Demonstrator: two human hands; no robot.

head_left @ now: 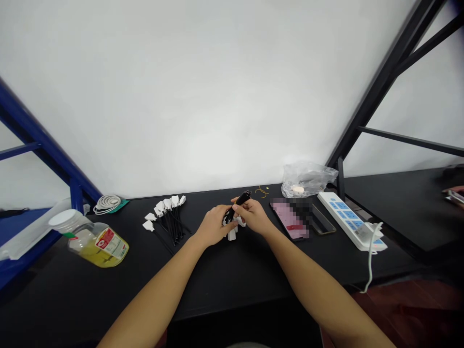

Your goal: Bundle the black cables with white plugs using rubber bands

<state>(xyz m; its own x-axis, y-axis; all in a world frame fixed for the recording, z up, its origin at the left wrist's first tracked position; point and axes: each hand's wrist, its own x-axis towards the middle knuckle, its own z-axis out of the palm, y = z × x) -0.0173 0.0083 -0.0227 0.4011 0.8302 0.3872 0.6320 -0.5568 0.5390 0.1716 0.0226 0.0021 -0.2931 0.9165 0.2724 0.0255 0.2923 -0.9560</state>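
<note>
Both hands are close together over the middle of the black table. My left hand (214, 226) is closed round the white-headed end of a bundle of black cables (242, 197). My right hand (252, 215) pinches the same bundle higher up, near its dark tips, which point up and to the right. White connector heads (232, 234) show below and between the fingers. To the left, a loose group of similar black cables with white heads (167, 205) lies fanned out on the table, heads towards the wall.
A jar of yellow liquid (105, 244) and a coiled white cable (107, 204) are at the left. On the right are a phone (290, 220), a dark case (322, 220), a plastic bag (308, 178), and a power strip (348, 217). A person's hand (458, 189) shows far right.
</note>
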